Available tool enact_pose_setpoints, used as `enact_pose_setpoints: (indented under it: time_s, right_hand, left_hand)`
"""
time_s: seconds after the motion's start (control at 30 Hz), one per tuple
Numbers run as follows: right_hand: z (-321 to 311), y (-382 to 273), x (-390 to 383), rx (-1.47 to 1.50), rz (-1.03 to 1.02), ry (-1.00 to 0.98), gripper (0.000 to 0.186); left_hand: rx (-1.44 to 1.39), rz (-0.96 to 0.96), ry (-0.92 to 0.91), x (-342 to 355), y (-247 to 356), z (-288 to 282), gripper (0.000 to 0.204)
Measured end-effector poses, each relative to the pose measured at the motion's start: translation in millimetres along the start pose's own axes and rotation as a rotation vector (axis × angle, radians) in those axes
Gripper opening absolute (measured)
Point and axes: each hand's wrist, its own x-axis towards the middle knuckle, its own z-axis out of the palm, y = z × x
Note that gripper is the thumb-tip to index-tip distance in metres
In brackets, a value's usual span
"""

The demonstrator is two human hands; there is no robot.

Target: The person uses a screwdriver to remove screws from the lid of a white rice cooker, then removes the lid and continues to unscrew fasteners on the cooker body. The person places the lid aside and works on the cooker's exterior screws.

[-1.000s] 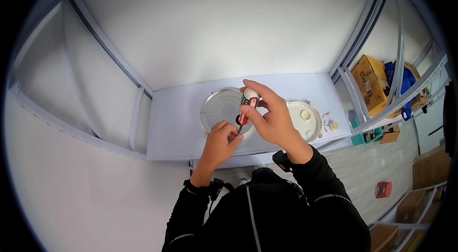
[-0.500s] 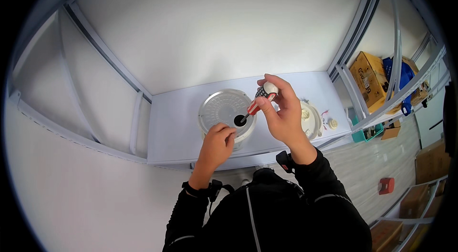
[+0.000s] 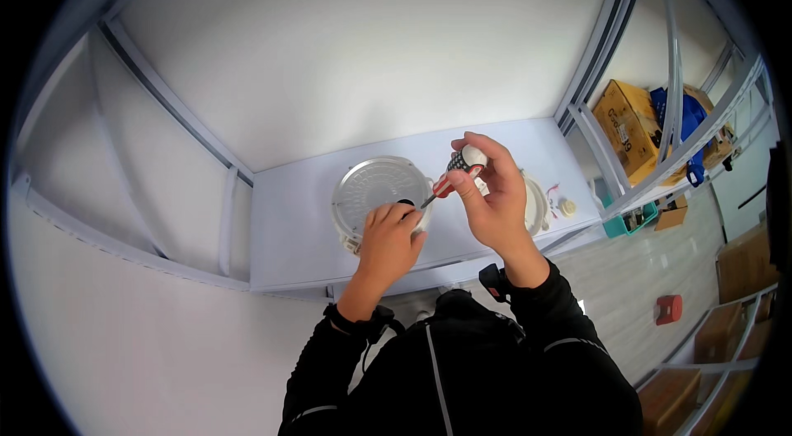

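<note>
My right hand (image 3: 502,198) is closed around a screwdriver (image 3: 464,169) with a ball-shaped white, black-checked and red handle. Its shaft slants down to the left, the tip close to my left fingertips. A round drum-like appliance with a perforated silver metal top (image 3: 371,180) stands on the white table. My left hand (image 3: 391,240) lies over its near right rim, fingers stretched and slightly apart, partly covering a round black spot (image 3: 406,202) in the top. Whether anything small lies under those fingers is hidden. Behind my right hand, a round cream-coloured part (image 3: 536,203) shows partly.
A small cream round piece (image 3: 567,207) and thin coloured wires (image 3: 552,193) lie at the right of the table (image 3: 293,213). Metal frame posts (image 3: 606,32) rise at both sides. Beyond stand a cardboard box (image 3: 627,127), a teal bin (image 3: 620,226) and a red stool (image 3: 668,310).
My left hand has moved right and farther over the rim, its fingers stretching out across the black spot. The screwdriver tip has come out of the black spot's outline. The view has shifted slightly.
</note>
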Motion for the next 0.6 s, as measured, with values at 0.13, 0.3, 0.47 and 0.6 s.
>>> enact_pose_setpoints:
  time_s: [0.13, 0.3, 0.47, 0.6]
  right_hand:
    - [-3.2, 1.1, -2.1, -0.002, -0.012, 0.002, 0.047]
    - [-3.1, 1.2, -2.2, -0.01, -0.029, 0.003, 0.046]
    - [2.9, 0.5, -1.4, 0.018, -0.042, -0.021, 0.045]
    - [5.9, 3.3, -0.7, 0.048, -0.05, -0.056, 0.044]
  left_hand:
    - [0.025, -0.019, -0.051, -0.2, -3.4, 7.4, 0.03]
    - [0.014, 0.01, -0.139, -8.8, -11.1, 0.7, 0.028]
    - [-0.097, 0.022, -0.237, -25.0, -16.3, -34.3, 0.025]
    - [-0.049, 0.02, -0.17, -40.3, -22.2, -46.2, 0.025]
